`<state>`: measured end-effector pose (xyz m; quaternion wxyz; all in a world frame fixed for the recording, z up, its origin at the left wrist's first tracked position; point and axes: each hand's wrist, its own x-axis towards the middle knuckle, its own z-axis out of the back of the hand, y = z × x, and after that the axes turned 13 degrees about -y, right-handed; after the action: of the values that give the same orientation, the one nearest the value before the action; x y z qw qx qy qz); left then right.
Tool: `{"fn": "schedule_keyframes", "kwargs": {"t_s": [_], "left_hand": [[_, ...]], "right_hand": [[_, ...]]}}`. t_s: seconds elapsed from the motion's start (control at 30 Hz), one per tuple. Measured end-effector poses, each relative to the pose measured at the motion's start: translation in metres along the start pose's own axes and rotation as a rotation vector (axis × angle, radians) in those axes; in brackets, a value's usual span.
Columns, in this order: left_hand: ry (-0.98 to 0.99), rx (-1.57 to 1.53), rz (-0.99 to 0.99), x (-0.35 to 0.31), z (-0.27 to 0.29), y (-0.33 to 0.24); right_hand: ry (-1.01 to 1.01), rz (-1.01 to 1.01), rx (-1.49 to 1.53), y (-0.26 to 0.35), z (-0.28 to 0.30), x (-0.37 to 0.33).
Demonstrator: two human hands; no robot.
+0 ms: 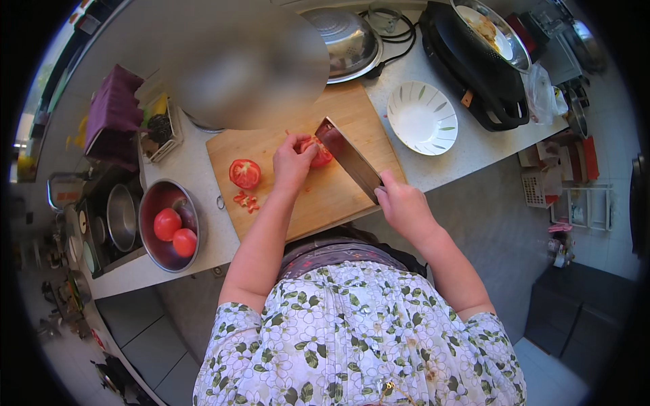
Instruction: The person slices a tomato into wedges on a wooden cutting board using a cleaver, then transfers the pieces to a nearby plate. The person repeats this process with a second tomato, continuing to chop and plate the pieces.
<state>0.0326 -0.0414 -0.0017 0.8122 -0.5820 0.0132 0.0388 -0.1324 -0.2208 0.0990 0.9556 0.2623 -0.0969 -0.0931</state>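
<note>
At the left of the bench (474,150), a metal bowl (157,196) holds two whole tomatoes (167,224), both uncut, so by the look of it that share of the work is untouched. Next, on the wooden cutting board (338,203), a tomato half (244,174) lies cut face up, with small red scraps (246,201) just on its near side; one cut through it is done, but no slicing shows there. Further right is the tomato piece (321,154) being worked on, still on the board; the left hand (295,161) has its grip bent inward, thumb and fingertips pinching it. The cleaver (349,157) stands close against its right side, though whether the edge touches cannot be told. The right hand (405,206) has its grip wrapped round the handle. Beyond the board, a leaf-patterned white bowl (422,118) shows its inside, no slices visible there.
</note>
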Motion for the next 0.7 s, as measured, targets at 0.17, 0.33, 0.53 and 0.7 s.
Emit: {"fn": "schedule_keyframes", "kwargs": {"t_s": [0.17,0.33,0.53,0.7], "left_hand": [[0.002,0.036,0.024,0.001,-0.003,-0.003],[0.058,-0.047,-0.007,-0.003,-0.009,-0.013],[0.023,0.016,-0.081,-0.007,-0.004,-0.016],[0.014,0.084,-0.152,-0.009,-0.006,-0.008]], "right_hand": [[0.058,0.035,-0.085,0.009,0.000,0.006],[0.168,-0.015,-0.112,0.016,-0.015,0.044],[0.242,0.012,-0.137,0.017,-0.003,0.038],[0.177,0.016,-0.093,0.028,-0.028,0.049]]}}
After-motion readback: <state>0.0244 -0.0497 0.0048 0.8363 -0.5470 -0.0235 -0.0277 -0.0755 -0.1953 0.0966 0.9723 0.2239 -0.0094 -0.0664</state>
